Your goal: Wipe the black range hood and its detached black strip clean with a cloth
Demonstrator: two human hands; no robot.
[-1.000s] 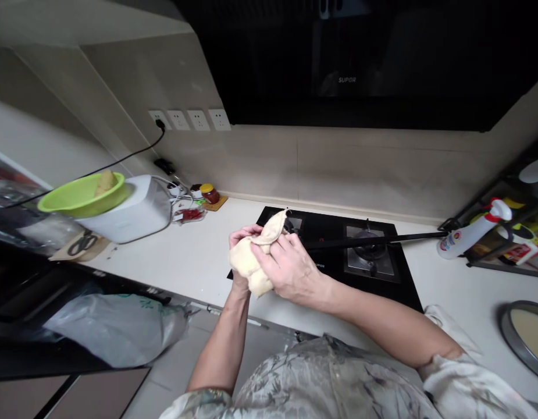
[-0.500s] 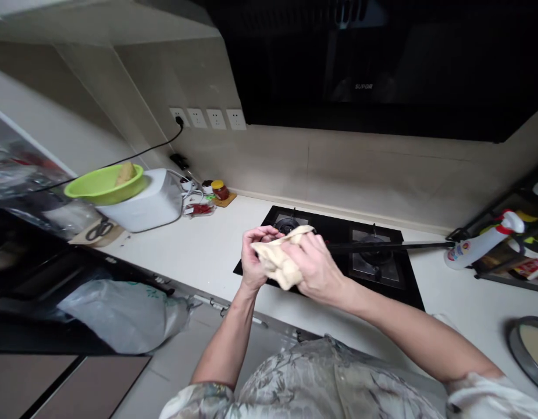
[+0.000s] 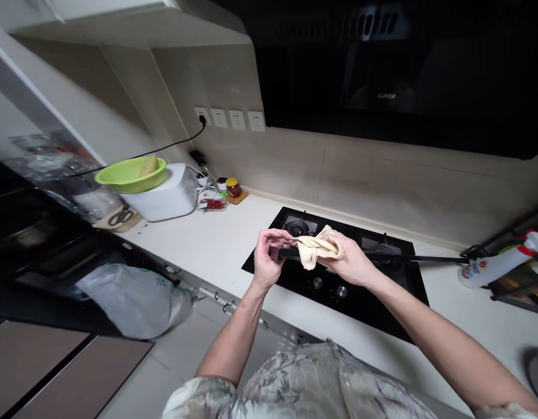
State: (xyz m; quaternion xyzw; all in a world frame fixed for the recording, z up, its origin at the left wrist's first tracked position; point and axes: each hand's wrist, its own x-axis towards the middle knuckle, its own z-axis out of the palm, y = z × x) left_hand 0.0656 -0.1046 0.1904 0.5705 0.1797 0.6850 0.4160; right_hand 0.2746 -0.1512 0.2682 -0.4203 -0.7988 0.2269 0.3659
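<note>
A long, thin black bar point(image 3: 438, 259) runs from my left hand across the stove toward the rack on the right. My left hand point(image 3: 269, 259) curls its fingers round the bar's left end. A crumpled cream cloth point(image 3: 314, 249) is bunched in my right hand point(image 3: 349, 259) and wraps over the bar just right of my left hand. The cloth hides that stretch of the bar and some of my right fingers. Below both hands lies the black gas stove point(image 3: 303, 297) with its two knobs.
To the left, a green basin point(image 3: 133, 185) rests on a white box point(image 3: 164, 203), with scissors point(image 3: 120, 216) nearby. A red-filled jar point(image 3: 233, 187) stands by the wall. On the right are a spray bottle point(image 3: 491, 267) and a black rack point(image 3: 513, 297). The range hood point(image 3: 382, 70) overhangs the stove.
The cloth and my right hand have slid right along the bar, away from my left hand, baring the bar's left end. The view has shifted slightly left.
</note>
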